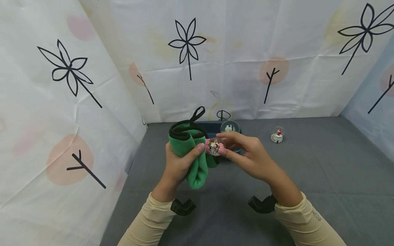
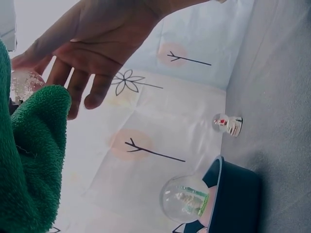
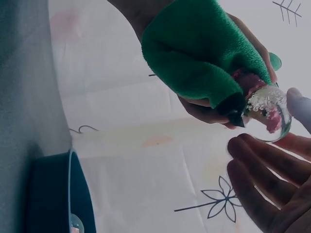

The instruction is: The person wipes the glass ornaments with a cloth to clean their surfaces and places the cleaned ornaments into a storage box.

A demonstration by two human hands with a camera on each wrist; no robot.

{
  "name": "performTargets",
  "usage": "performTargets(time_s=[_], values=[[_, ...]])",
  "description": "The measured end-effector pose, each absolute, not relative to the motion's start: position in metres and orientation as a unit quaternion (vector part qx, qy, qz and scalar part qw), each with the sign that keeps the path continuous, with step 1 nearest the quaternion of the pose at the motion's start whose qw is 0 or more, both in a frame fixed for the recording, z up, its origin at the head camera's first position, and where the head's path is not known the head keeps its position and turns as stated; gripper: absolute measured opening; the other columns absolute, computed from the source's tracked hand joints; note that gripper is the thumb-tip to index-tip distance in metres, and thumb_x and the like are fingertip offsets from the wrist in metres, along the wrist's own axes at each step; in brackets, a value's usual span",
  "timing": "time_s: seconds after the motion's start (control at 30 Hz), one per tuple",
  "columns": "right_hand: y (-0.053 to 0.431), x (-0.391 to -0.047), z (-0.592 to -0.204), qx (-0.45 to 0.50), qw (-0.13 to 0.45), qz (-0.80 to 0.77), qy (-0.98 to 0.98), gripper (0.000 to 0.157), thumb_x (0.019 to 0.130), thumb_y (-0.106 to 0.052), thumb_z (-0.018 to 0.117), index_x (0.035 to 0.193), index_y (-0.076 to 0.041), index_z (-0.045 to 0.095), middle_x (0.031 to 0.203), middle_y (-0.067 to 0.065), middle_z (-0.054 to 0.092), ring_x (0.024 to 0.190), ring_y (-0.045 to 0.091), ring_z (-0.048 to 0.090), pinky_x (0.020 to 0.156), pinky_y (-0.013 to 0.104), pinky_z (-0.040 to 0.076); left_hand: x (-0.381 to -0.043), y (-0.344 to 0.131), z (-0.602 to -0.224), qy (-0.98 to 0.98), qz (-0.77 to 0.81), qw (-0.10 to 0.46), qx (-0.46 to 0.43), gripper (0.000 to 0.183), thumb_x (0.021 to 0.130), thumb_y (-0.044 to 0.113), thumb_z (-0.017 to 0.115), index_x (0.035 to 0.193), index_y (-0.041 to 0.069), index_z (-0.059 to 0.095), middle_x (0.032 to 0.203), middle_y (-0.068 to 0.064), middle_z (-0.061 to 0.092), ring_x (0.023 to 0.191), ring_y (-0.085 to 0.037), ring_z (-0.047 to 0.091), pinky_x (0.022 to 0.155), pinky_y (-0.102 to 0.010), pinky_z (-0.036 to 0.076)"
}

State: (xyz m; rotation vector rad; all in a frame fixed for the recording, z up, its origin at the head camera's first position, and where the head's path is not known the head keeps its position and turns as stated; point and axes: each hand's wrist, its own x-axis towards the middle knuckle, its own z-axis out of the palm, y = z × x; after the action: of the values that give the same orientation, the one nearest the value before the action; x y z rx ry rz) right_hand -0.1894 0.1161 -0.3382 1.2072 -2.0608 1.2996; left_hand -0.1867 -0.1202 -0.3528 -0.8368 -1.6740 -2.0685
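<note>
A folded green towel (image 1: 197, 172) with black trim and a hanging loop is gripped by my left hand (image 1: 176, 162). Its thumb presses the towel around the pink base of a small snow globe (image 1: 215, 147). From the right, my right hand (image 1: 253, 155) pinches the clear dome between thumb and fingers. In the right wrist view the dome (image 3: 269, 114) pokes out of the towel (image 3: 194, 48), tilted toward the right hand's thumb (image 3: 296, 104). Cloth hides most of the globe's base.
Behind the hands stands a dark blue bin (image 2: 243, 199) with a larger snow globe (image 2: 184, 198) in it. Another snow globe (image 1: 277, 135), with a red figure and white base, stands at the back right on the grey tablecloth (image 1: 332, 171). Patterned white curtains (image 1: 234, 68) bound the table.
</note>
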Motion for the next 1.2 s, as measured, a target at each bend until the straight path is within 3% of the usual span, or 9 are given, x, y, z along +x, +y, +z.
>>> performTargets(time_s=[0.2,0.3,0.43,0.63,0.77,0.9,1.0,1.2], values=[[0.1169,-0.1873,-0.3363,0.427,0.185,0.477,-0.745,0.049,0.089,-0.001,0.084,0.135,-0.003,0.067,0.127,0.013,0.074,0.099,0.019,0.077,0.085,0.033,0.067,-0.1875,-0.1207,-0.3518,-0.601,-0.719,0.187,-0.295,0.033,0.093,0.012,0.082,0.112,-0.010,0.066,0.095,0.000,0.075,0.084,-0.015,0.074,0.077,-0.034,0.067],[0.1173,-0.1871,-0.3355,0.437,0.188,0.476,-0.740,0.060,0.079,0.002,0.091,0.135,-0.004,0.067,0.128,0.012,0.073,0.102,0.018,0.076,0.088,0.030,0.066,-0.1878,-0.1208,-0.3513,-0.598,-0.721,0.184,-0.299,0.033,0.093,0.012,0.082,0.111,-0.010,0.066,0.095,-0.002,0.075,0.083,-0.017,0.076,0.076,-0.036,0.067],[0.1166,-0.1897,-0.3351,0.457,0.205,0.482,-0.719,0.065,0.074,0.006,0.093,0.134,-0.001,0.067,0.132,0.014,0.069,0.110,0.017,0.073,0.090,0.027,0.064,-0.1884,-0.1208,-0.3519,-0.597,-0.721,0.185,-0.298,0.034,0.093,0.011,0.082,0.112,-0.011,0.066,0.096,-0.001,0.076,0.083,-0.016,0.076,0.076,-0.035,0.067],[0.1149,-0.1902,-0.3346,0.478,0.226,0.488,-0.694,0.060,0.076,0.010,0.090,0.131,0.004,0.067,0.132,0.016,0.069,0.113,0.015,0.071,0.090,0.026,0.064,-0.1892,-0.1203,-0.3532,-0.584,-0.732,0.171,-0.305,0.029,0.095,0.009,0.079,0.109,-0.012,0.066,0.093,-0.002,0.076,0.080,-0.017,0.076,0.074,-0.035,0.067],[0.1154,-0.1893,-0.3352,0.469,0.224,0.489,-0.700,0.046,0.086,-0.002,0.088,0.128,0.002,0.070,0.122,0.016,0.074,0.102,0.018,0.075,0.086,0.028,0.065,-0.1883,-0.1201,-0.3538,-0.582,-0.738,0.171,-0.297,0.015,0.095,0.005,0.077,0.108,0.001,0.071,0.090,0.000,0.076,0.079,-0.015,0.076,0.074,-0.034,0.067],[0.1168,-0.1885,-0.3361,0.446,0.220,0.483,-0.720,0.035,0.098,-0.020,0.079,0.126,0.000,0.071,0.113,0.014,0.078,0.095,0.017,0.077,0.083,0.030,0.066,-0.1870,-0.1196,-0.3545,-0.586,-0.738,0.171,-0.288,0.017,0.094,0.011,0.080,0.110,0.011,0.073,0.092,0.002,0.075,0.079,-0.012,0.073,0.075,-0.030,0.066],[0.1172,-0.1882,-0.3358,0.434,0.213,0.480,-0.732,0.033,0.101,-0.022,0.076,0.127,-0.002,0.071,0.111,0.013,0.079,0.092,0.017,0.078,0.082,0.031,0.067,-0.1874,-0.1194,-0.3549,-0.590,-0.734,0.175,-0.287,0.021,0.094,0.015,0.082,0.110,0.005,0.072,0.092,0.001,0.075,0.080,-0.013,0.073,0.075,-0.030,0.065],[0.1160,-0.1861,-0.3344,0.425,0.191,0.485,-0.740,0.040,0.091,-0.001,0.082,0.129,-0.002,0.070,0.118,0.014,0.078,0.094,0.016,0.078,0.083,0.029,0.066,-0.1874,-0.1210,-0.3545,-0.602,-0.724,0.188,-0.278,0.036,0.093,0.016,0.083,0.111,-0.010,0.066,0.092,0.001,0.074,0.081,-0.013,0.072,0.077,-0.030,0.065]])
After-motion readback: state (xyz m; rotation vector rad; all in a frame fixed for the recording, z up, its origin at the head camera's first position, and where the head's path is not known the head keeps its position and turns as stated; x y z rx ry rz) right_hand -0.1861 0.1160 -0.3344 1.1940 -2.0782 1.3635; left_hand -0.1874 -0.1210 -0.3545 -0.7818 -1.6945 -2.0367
